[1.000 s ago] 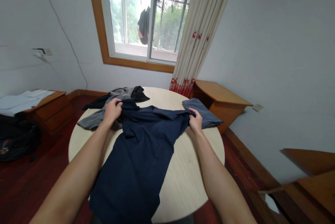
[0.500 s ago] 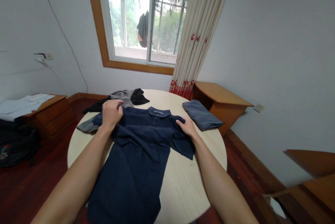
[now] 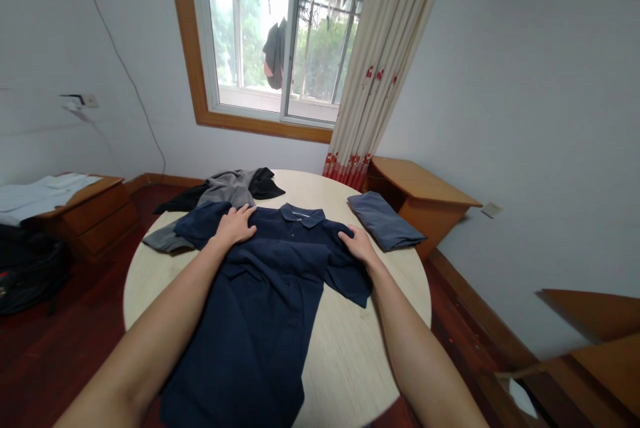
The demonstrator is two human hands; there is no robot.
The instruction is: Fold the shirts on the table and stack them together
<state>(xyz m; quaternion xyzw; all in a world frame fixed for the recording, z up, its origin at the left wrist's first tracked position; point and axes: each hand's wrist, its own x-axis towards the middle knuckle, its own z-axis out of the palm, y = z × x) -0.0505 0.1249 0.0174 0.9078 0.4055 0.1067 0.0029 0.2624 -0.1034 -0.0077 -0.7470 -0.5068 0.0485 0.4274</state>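
Observation:
A dark navy polo shirt (image 3: 265, 328) lies front up on the round table (image 3: 350, 355), collar at the far side and hem hanging toward me. Wrinkles cross its chest below the buttons. My left hand (image 3: 235, 225) rests on the shirt's left shoulder, open, fingers spread on the fabric. At the opposite shoulder, my right hand (image 3: 358, 243) is closed on the cloth near the sleeve seam, thumb on top; some of its fingertips are hidden.
Crumpled grey and black clothes (image 3: 225, 187) lie at the table's far left. A folded grey-blue garment (image 3: 385, 220) is at the far right. Beyond the table stand a wooden desk (image 3: 425, 181) and a curtain (image 3: 383, 75); a low cabinet (image 3: 107, 215) stands left.
My left hand has come down and shifted right onto the shirt's shoulder, its fingers now spread instead of curled. The left sleeve now lies spread out. My right hand stays at its shoulder.

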